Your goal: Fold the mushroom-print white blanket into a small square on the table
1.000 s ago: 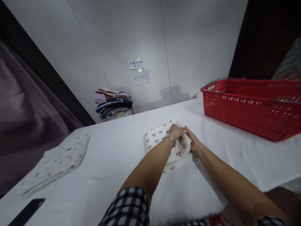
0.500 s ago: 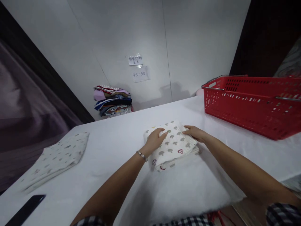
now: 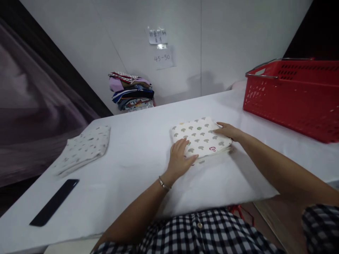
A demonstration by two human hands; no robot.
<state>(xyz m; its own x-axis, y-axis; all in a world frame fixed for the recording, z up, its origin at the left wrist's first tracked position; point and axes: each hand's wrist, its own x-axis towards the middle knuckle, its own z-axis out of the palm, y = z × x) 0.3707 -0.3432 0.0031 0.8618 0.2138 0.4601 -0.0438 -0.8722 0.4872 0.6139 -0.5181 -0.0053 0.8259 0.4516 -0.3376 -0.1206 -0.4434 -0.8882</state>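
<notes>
A folded white cloth [image 3: 201, 135] with grey, red and green mushroom prints lies flat on the white table. My left hand [image 3: 180, 158], a bracelet at its wrist, rests at the cloth's near left corner with fingers and thumb spread. At the right edge, my right hand [image 3: 228, 132] touches the cloth with its fingers stretched out; part of that hand's underside is hidden. The cloth's layers show along its near edge.
Another folded printed cloth [image 3: 86, 150] lies at the table's left, behind a dark flat slab [image 3: 55, 201]. A red basket [image 3: 288, 100] with metal handles stands at the right. Folded clothes [image 3: 132, 91] are stacked beyond the far edge, below paper notes [image 3: 162, 58] on the wall.
My left hand has slid from the top of the cloth toward its near left corner, fingers spreading. The right hand stays by the right edge. The camera view has tilted down.
</notes>
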